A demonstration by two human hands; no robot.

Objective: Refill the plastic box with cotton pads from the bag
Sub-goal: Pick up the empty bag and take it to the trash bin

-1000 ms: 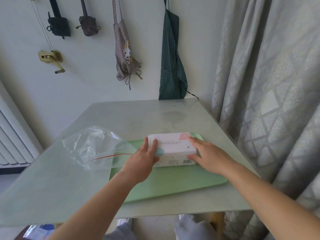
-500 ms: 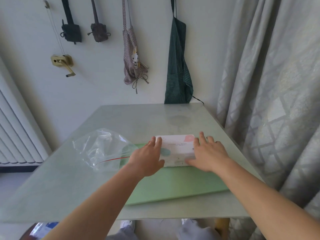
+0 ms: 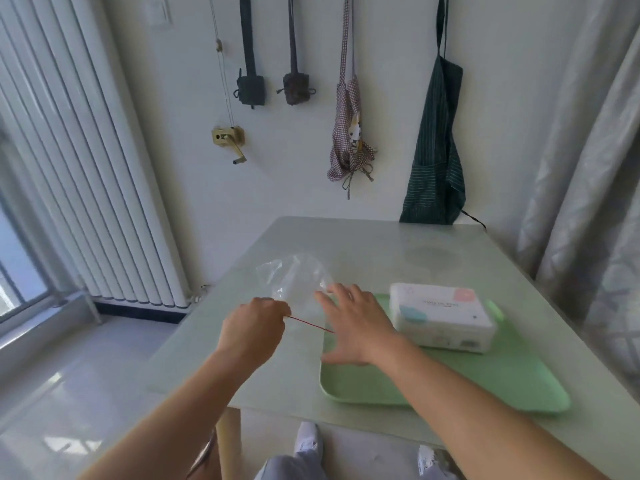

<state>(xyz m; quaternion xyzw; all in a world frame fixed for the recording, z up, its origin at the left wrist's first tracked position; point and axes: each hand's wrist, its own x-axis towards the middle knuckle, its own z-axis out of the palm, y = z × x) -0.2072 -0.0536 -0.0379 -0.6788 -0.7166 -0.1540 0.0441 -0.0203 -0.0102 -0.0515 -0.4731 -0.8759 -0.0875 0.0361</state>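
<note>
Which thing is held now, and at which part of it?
The left hand pinches the clear bag at its red-lined edge; the right hand is open, holding nothing.

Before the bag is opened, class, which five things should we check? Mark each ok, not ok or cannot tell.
1. Left hand grips the bag at its red strip: ok.
2. Right hand grips the bag too: not ok. It is open, with fingers spread beside the bag.
3. Box rests flat on the tray, close to the right hand: ok.
4. Box open to take pads: not ok. Its top looks shut.
5. Pads inside the bag: cannot tell. The bag is clear and crumpled, and no pads show.
</note>
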